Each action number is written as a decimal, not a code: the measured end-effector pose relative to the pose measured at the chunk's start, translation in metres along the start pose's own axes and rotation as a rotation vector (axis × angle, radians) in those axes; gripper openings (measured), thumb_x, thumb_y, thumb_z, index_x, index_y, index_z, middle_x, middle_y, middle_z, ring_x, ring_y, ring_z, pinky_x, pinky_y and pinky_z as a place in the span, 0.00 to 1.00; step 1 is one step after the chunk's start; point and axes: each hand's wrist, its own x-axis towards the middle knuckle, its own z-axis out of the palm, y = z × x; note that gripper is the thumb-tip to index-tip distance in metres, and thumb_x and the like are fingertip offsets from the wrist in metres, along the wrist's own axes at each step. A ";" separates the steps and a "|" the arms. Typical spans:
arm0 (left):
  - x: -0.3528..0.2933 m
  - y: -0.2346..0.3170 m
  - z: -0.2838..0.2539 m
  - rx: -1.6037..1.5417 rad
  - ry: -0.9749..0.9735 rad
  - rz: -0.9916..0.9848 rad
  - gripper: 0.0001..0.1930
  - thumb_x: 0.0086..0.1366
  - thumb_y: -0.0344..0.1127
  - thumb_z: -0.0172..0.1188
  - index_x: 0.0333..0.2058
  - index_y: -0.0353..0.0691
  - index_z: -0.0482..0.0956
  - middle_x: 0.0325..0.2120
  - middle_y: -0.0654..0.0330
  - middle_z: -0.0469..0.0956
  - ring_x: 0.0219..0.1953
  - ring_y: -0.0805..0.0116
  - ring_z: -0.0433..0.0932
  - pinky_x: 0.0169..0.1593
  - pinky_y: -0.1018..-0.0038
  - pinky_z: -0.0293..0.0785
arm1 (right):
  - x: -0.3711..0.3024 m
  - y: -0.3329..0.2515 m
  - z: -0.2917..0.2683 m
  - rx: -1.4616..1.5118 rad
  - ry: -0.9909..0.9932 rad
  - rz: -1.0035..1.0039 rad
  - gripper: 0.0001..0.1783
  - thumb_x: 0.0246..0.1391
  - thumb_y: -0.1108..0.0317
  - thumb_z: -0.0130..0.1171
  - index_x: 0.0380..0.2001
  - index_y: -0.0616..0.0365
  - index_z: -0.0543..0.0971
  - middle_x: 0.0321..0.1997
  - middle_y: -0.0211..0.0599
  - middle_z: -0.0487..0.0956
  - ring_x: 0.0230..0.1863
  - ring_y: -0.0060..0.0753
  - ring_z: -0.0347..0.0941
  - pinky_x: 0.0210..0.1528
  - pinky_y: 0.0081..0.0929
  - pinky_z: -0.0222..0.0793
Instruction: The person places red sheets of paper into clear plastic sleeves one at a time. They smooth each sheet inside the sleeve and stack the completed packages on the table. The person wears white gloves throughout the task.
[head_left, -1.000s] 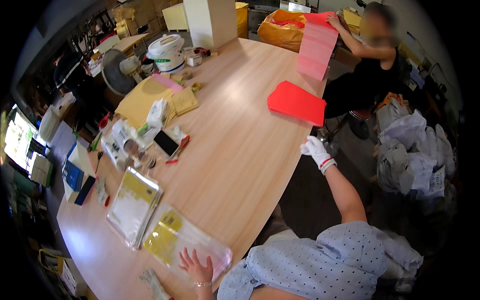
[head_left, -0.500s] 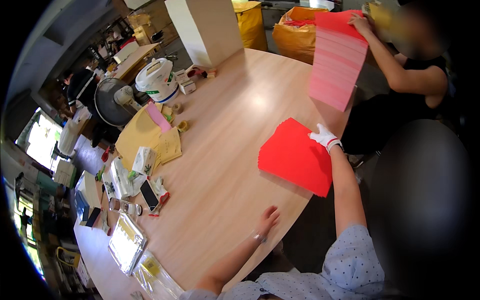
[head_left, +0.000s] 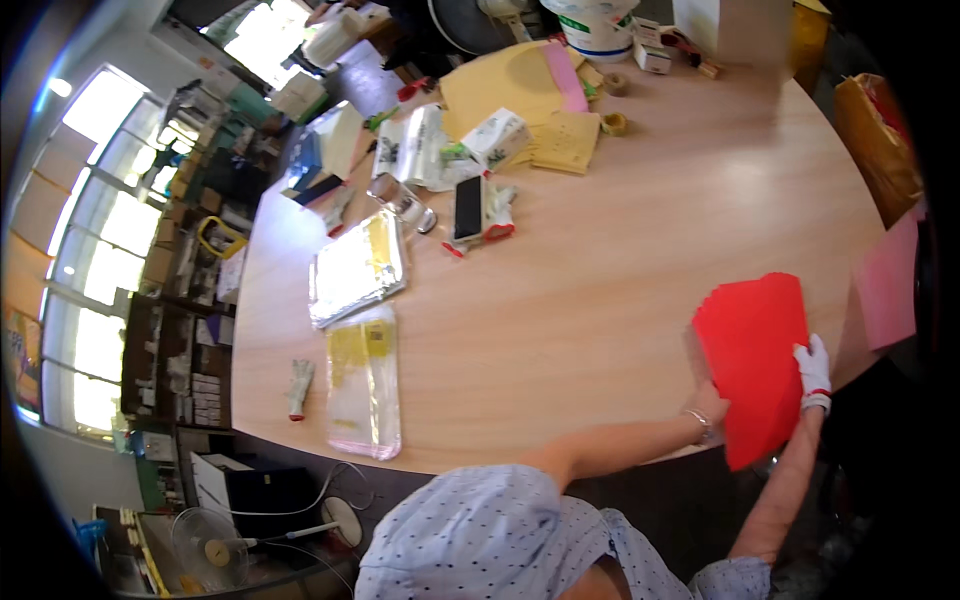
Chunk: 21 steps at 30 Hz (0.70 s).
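Note:
A stack of red paper sheets [head_left: 755, 360], its upper left edge slightly fanned, stands tilted at the table's right front edge. My bare left hand [head_left: 710, 402], a bracelet at its wrist, grips the stack's left edge, some of its fingers hidden behind the paper. On the opposite edge my right hand [head_left: 814, 368], in a white glove with a red cuff, closes on the sheets. The stack's lower end reaches past the table edge.
Clear plastic bags [head_left: 365, 385], a silvery packet [head_left: 360, 265], a phone [head_left: 468, 208] and a glass jar [head_left: 402, 203] lie leftward on the table [head_left: 570, 300]. Yellow paper [head_left: 500, 90] and tape rolls [head_left: 614, 124] lie farther back. Pink sheets [head_left: 888, 285] show at the far right.
My left hand has moved from above the table onto the red stack's left edge. The stack is now tilted up and turned between both hands. The view has swung left.

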 end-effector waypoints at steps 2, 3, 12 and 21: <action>0.017 -0.037 -0.005 -0.120 -0.073 0.007 0.27 0.52 0.40 0.60 0.48 0.31 0.65 0.38 0.41 0.76 0.42 0.44 0.76 0.45 0.58 0.72 | -0.026 -0.035 0.026 -0.021 -0.003 0.018 0.28 0.53 0.71 0.55 0.54 0.74 0.62 0.47 0.41 0.72 0.45 0.27 0.68 0.48 0.22 0.66; 0.024 -0.052 -0.007 -0.216 -0.143 0.016 0.28 0.51 0.41 0.60 0.49 0.31 0.65 0.38 0.41 0.76 0.42 0.45 0.76 0.45 0.59 0.72 | -0.033 -0.030 0.035 -0.010 0.035 0.015 0.29 0.52 0.71 0.55 0.55 0.75 0.61 0.47 0.41 0.72 0.45 0.26 0.68 0.48 0.21 0.65; -0.043 -0.153 -0.187 -0.193 -0.083 -0.073 0.27 0.52 0.39 0.59 0.50 0.38 0.66 0.37 0.53 0.75 0.34 0.63 0.74 0.34 0.69 0.72 | -0.147 -0.079 0.221 -0.238 0.254 -0.131 0.18 0.42 0.64 0.62 0.19 0.62 0.63 0.19 0.40 0.65 0.22 0.32 0.60 0.25 0.34 0.59; -0.087 -0.269 -0.328 -0.293 -0.021 0.060 0.32 0.50 0.48 0.60 0.50 0.34 0.68 0.43 0.44 0.74 0.44 0.50 0.75 0.45 0.61 0.72 | -0.238 -0.137 0.398 -0.236 0.180 -0.149 0.17 0.44 0.64 0.63 0.23 0.64 0.67 0.19 0.33 0.65 0.24 0.26 0.60 0.28 0.29 0.61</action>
